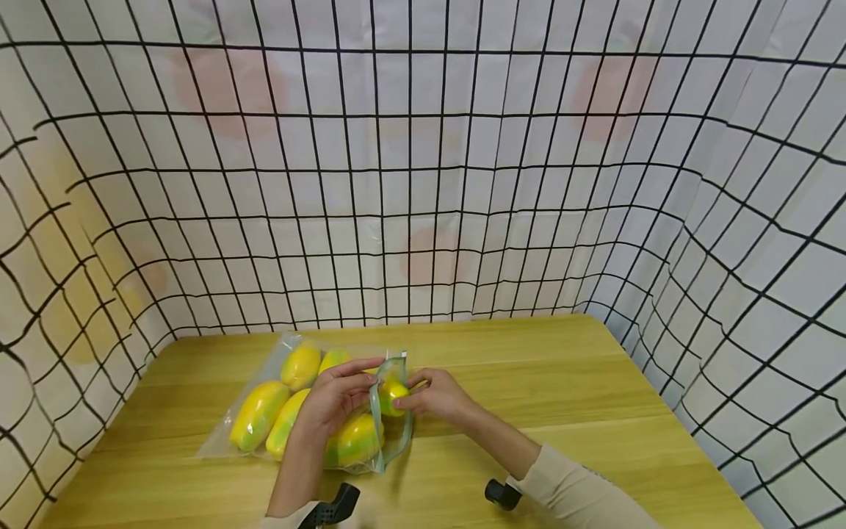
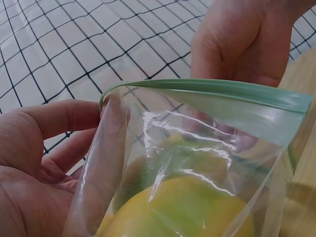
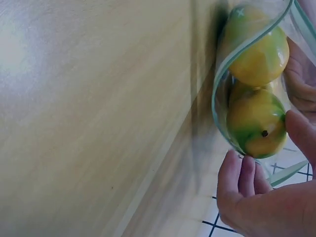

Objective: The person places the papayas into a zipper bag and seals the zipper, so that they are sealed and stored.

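A clear zip bag (image 1: 395, 441) with a green zip edge lies on the table, holding several yellow-green papayas (image 1: 261, 415). My left hand (image 1: 338, 393) grips the bag at its mouth; in the left wrist view its fingers (image 2: 74, 118) meet the end of the green zip edge (image 2: 212, 94). At the open mouth, my right hand (image 1: 439, 397) pinches the end of a papaya (image 3: 256, 123) between thumb and fingers. That papaya is mostly inside the bag, its dark stem spot facing out. Another papaya (image 3: 259, 57) sits beside it in the bag.
The wooden table (image 1: 562, 411) runs on to the right of the bag. Black grid netting (image 1: 423, 184) over a pale printed sheet encloses the back and both sides. A black wrist camera (image 1: 340, 505) sits on the left wrist, another (image 1: 502, 494) on the right.
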`<state>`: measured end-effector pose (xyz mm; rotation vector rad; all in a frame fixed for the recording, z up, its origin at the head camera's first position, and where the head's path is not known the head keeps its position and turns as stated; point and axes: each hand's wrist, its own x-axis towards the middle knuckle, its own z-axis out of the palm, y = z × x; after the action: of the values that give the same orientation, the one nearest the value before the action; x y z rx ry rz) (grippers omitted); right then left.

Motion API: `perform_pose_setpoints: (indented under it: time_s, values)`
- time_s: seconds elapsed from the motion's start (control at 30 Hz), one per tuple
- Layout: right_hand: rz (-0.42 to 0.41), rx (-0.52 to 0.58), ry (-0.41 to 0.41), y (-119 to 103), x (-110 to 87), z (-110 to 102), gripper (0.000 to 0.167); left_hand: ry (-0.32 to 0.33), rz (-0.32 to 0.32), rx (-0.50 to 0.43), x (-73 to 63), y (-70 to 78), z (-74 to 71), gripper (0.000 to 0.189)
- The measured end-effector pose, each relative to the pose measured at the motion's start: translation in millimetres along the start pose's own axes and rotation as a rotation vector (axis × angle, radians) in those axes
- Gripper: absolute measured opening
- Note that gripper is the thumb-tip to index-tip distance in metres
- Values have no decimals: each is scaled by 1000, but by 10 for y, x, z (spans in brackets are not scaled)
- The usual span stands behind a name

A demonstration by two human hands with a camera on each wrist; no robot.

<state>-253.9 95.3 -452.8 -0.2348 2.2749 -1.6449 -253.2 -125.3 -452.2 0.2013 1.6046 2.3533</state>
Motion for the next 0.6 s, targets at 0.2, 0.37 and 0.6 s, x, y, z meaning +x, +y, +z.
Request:
perform_pose_setpoints:
  time_s: [0.2,0.37,0.6]
  values:
    - [7,36,11,48,1,29,42,8,-4,4,1,4,7,37]
    - [-6,100,-7,73,0,67,43,3,-4,-1,-1,13,6,36]
    - [-10,50,-19,60,-25,76,48,11,-8,-2,-6,21,12,36]
